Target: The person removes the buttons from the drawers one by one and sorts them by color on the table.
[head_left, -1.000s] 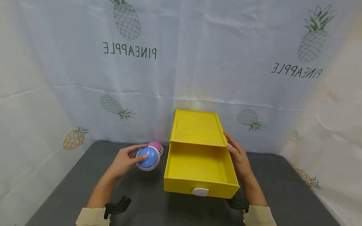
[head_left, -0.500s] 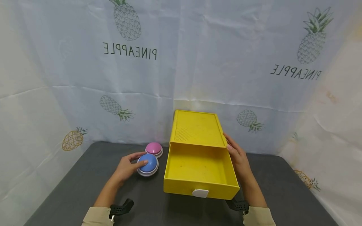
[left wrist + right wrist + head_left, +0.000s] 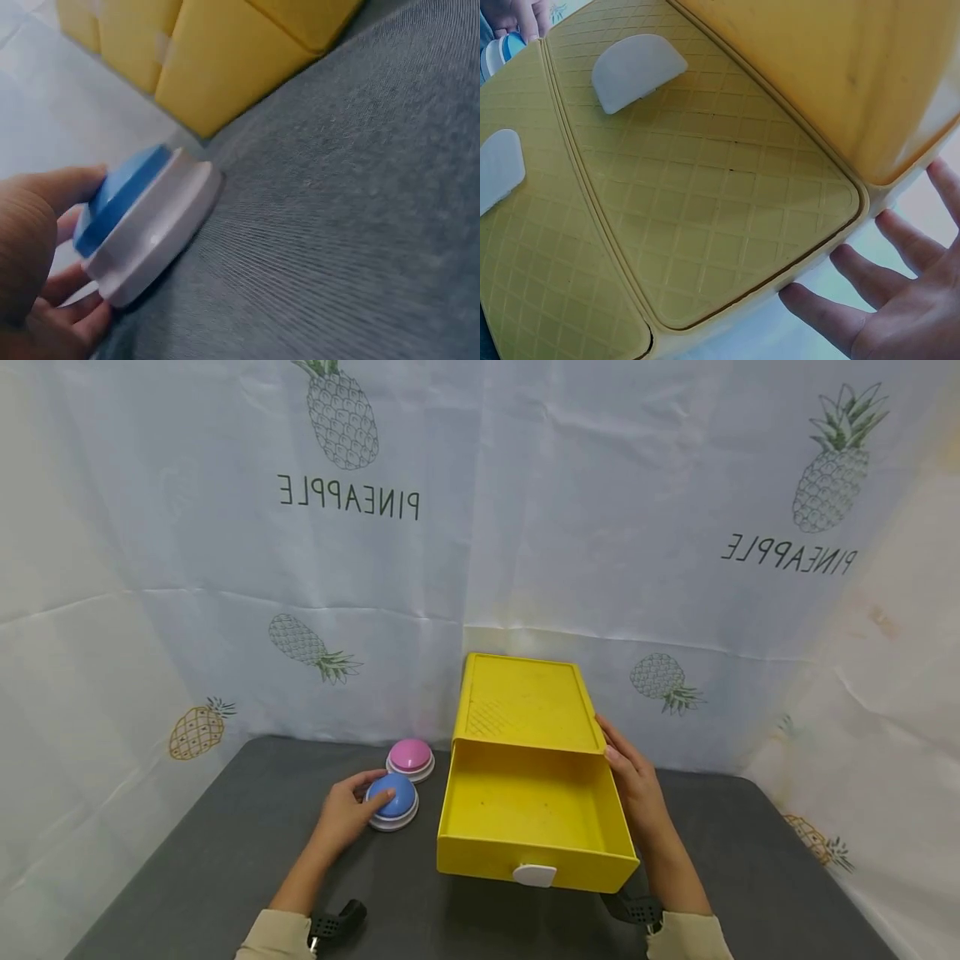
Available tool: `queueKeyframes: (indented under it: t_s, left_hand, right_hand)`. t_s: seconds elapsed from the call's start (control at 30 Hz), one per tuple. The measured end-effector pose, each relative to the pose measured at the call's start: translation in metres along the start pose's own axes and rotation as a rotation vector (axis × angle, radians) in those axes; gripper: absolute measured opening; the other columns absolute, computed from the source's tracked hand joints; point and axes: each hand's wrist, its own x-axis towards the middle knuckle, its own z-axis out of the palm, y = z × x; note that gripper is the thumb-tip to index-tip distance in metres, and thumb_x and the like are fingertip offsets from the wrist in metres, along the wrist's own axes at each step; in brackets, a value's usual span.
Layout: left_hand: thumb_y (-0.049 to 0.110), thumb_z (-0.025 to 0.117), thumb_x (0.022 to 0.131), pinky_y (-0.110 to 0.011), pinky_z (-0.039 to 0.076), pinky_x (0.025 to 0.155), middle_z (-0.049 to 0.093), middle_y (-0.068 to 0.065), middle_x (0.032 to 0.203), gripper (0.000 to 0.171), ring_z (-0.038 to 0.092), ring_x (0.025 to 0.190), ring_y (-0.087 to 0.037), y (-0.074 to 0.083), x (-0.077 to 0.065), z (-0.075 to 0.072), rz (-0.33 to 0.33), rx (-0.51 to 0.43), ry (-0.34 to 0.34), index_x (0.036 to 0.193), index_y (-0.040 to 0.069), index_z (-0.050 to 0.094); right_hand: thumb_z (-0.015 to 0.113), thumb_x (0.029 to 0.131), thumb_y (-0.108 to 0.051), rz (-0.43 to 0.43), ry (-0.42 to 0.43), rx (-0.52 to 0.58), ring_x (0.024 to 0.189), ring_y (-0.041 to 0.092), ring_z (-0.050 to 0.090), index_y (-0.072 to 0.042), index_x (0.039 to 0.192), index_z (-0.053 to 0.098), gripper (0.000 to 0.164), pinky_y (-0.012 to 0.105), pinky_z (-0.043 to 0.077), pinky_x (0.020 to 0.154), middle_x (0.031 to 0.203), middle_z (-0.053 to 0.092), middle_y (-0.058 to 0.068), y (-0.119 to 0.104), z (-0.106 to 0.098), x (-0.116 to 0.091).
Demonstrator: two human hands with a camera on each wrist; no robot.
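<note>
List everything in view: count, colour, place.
table: one, dark grey, lower half
backdrop: one, whitish with pineapple prints, behind the table
cabinet: one, yellow, on the table
open drawer: one, yellow, top of the cabinet
closed drawers: two, yellow, below it
handles: three, white, one on each drawer front
pink button: one, pink and white, left of the cabinet
blue button: one, blue and white, in front of the pink one
sleeves: two, beige, bottom edge
wristbands: two, black, one per wrist
left hand: one, holding the blue button
right hand: one, at the cabinet's right side
</note>
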Motion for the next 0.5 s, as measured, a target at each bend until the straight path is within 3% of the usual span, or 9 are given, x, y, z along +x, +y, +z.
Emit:
queueKeyframes:
  t_s: [0.17,0.4,0.5]
  left_hand:
    - [0.034,0.075,0.092,-0.053,0.05,0.102,0.068,-0.018,0.13,0.044,0.063,0.121,-0.034,-0.003,-0.002,0.004,0.01,0.064,0.063,0.129,0.009,0.069]
    - [0.043,0.085,0.079,-0.057,0.047,0.106,0.059,-0.02,0.141,0.075,0.058,0.127,-0.037,-0.013,-0.003,0.006,0.066,0.111,-0.017,0.14,0.01,0.058]
    - [0.04,0.088,0.076,-0.057,0.048,0.105,0.059,-0.021,0.139,0.079,0.059,0.125,-0.037,-0.014,-0.001,0.007,0.095,0.108,-0.016,0.141,0.009,0.058]
  right_hand:
    - [0.033,0.112,-0.021,-0.001,0.0,0.005,0.124,0.004,0.062,-0.015,0.163,0.022,0.052,0.023,0.058,0.091,0.16,0.038,-0.009,-0.001,-0.001,0.001]
    - [0.032,0.112,-0.021,0.005,-0.01,0.004,0.131,-0.001,0.055,-0.008,0.163,0.017,0.055,0.02,0.054,0.098,0.162,0.035,-0.008,-0.001,-0.001,-0.001]
    - [0.033,0.112,-0.022,0.004,0.003,-0.003,0.129,0.0,0.057,-0.011,0.163,0.019,0.054,0.02,0.055,0.095,0.164,0.034,-0.003,-0.002,0.0,0.0]
